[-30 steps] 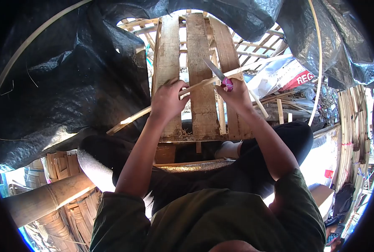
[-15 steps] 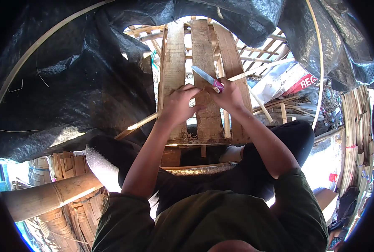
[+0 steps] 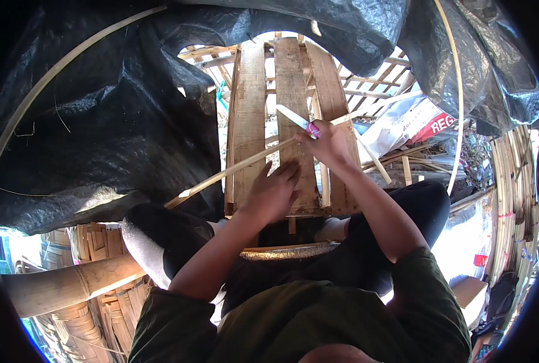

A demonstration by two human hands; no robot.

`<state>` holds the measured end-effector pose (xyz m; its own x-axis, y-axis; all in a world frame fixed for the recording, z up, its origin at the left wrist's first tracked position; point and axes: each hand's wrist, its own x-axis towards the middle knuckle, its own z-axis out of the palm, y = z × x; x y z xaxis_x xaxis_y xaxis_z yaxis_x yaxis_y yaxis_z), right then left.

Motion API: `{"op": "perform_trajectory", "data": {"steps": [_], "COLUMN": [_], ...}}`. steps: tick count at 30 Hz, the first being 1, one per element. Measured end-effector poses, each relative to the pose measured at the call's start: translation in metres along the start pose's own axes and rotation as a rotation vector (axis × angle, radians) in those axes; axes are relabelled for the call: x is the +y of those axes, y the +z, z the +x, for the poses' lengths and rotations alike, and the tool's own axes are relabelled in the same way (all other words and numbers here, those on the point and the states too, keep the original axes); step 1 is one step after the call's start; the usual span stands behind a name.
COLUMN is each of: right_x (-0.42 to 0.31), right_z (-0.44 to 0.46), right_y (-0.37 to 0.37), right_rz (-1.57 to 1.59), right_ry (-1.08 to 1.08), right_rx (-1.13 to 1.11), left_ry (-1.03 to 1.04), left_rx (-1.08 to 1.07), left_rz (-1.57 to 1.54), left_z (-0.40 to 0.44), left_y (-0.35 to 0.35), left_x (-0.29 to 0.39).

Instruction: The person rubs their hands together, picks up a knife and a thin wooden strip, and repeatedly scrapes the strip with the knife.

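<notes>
One strip (image 3: 233,170) and a knife (image 3: 293,118) aimed at ten o'clock are pinched in my right grip (image 3: 330,145), seemingly between strokes, so steadying calls for my loosely spread left grip (image 3: 270,196).

I record the knife handle (image 3: 313,130) as pink-purple with white markings, its blade (image 3: 292,118) pale silver. I find the strip (image 3: 221,175) straw-yellow and the planks (image 3: 290,85) brown, darker-grained. I note black tarpaulin (image 3: 70,145), a white-and-red sack (image 3: 415,119) with white lettering, and a dark green shirt (image 3: 293,314).
</notes>
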<state>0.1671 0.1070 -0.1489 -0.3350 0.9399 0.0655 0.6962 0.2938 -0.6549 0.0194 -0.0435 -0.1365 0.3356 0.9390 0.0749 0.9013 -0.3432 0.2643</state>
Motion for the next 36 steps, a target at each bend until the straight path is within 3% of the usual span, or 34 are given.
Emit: {"op": "perform_trajectory", "data": {"steps": [6,9,12,17,19,26,28,32,36], "right_x": [0.006,0.002,0.001,0.000,-0.001,0.001,0.000,0.002,0.003], "right_z": [0.002,0.002,-0.001,0.000,0.000,-0.001,-0.001,-0.001,-0.001], "right_y": [0.003,0.002,0.002,0.002,0.000,0.002,0.001,0.003,0.002], "right_rz": [0.003,-0.024,0.018,0.009,0.014,0.021,0.016,-0.009,0.006], "right_ry": [0.010,0.031,0.029,0.015,0.015,0.002,-0.003,-0.013,0.001], "right_rx": [-0.025,-0.044,-0.022,-0.029,-0.047,-0.022,-0.021,-0.011,-0.040], "left_ry": [-0.097,-0.201,-0.168,-0.227,-0.249,-0.142,-0.108,-0.139,-0.072], "left_rx": [-0.061,-0.226,-0.055,-0.071,-0.170,-0.093,-0.260,-0.354,-0.211], "left_rz": [0.318,0.242,0.156,0.048,0.099,0.131,0.288,0.261,0.202], "left_z": [-0.022,-0.018,-0.022,-0.017,-0.013,-0.018,-0.014,-0.013,-0.024], "left_y": [-0.018,-0.027,-0.017,-0.026,-0.032,-0.030,-0.037,-0.043,-0.039], "left_x": [0.007,0.006,-0.002,-0.001,-0.001,-0.005,-0.005,-0.001,-0.004]}}
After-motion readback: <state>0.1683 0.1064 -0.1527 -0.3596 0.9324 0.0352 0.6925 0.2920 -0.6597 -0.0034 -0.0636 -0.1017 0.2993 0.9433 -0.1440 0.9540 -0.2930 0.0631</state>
